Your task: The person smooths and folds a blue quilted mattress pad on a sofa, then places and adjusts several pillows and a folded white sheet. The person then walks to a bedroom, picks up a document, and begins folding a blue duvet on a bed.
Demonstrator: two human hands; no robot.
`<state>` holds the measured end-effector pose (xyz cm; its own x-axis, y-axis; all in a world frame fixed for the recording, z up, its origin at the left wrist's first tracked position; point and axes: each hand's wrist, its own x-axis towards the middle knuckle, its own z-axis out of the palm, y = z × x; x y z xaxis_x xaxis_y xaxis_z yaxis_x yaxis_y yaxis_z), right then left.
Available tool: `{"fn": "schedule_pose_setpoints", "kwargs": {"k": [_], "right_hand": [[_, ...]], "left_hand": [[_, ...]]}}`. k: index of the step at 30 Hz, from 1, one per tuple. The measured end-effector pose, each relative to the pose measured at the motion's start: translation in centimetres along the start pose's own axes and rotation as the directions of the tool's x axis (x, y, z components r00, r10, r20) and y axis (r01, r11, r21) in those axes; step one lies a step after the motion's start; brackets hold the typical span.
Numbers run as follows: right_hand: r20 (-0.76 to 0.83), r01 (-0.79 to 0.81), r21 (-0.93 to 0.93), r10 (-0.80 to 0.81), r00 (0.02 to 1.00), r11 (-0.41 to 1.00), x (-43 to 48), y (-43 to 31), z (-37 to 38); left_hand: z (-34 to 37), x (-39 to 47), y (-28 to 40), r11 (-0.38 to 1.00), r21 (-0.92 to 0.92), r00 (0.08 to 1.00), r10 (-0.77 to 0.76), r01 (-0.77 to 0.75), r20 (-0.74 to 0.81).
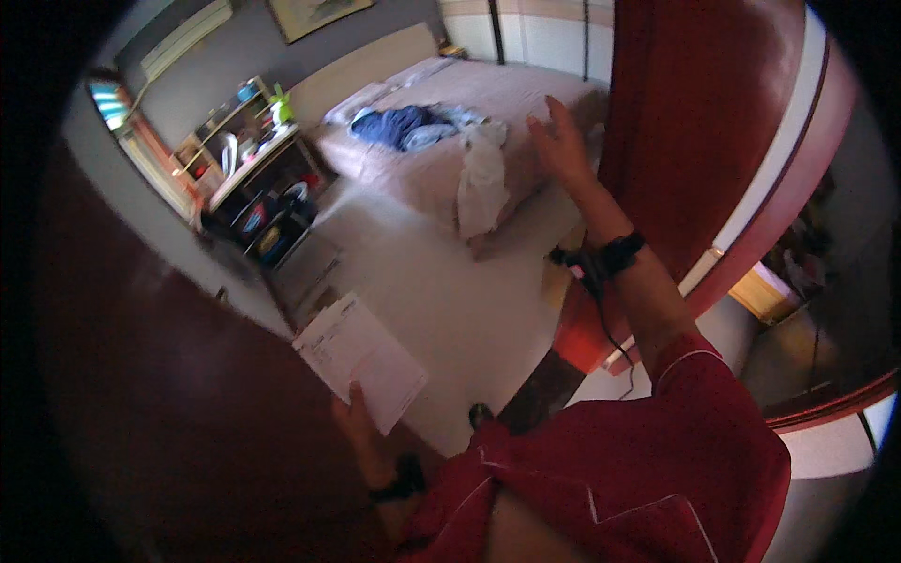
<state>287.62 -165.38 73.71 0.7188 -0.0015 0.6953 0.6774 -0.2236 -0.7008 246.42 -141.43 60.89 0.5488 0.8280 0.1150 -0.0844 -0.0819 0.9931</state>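
My left hand (355,422) grips the lower edge of a thin stack of white papers (362,359), its thumb lying on the top sheet. The sheets bear handwriting-like lines, too blurred to make out. Raised in front of me, my right hand (565,151) is empty with its fingers apart. It appears just left of a reddish-brown wooden panel (683,127); whether they touch, I cannot tell. A black strap with a small device (598,264) and a cable circles my right wrist. Another dark band (401,478) is on my left wrist.
A doorway opens onto a bedroom floor (422,288). A bed (535,91) bears rumpled blue clothes (401,127) and a pale cloth (484,176). A cluttered desk (246,169) stands at the left wall. The dark wooden door (176,366) is close on my left.
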Motion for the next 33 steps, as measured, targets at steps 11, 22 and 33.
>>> {"fn": "schedule_pose_setpoints", "kwargs": {"k": [11,22,33], "right_hand": [[-0.664,-0.520,-0.360,0.178,0.726,0.775,21.5,12.6,-0.8],[-0.777,-0.724,-0.520,0.102,0.621,0.452,28.1,17.7,-12.4],[-0.727,-0.708,-0.602,0.112,0.677,0.369,25.1,21.8,-17.5]], "left_hand": [[-0.5,29.1,-3.6,0.590,0.732,0.938,0.167,-0.341,0.303],[11.2,51.5,-3.0,0.970,0.236,0.984,-0.090,0.053,0.151],[10.8,74.6,-8.2,0.939,0.299,0.971,0.112,-0.173,0.212]]}}
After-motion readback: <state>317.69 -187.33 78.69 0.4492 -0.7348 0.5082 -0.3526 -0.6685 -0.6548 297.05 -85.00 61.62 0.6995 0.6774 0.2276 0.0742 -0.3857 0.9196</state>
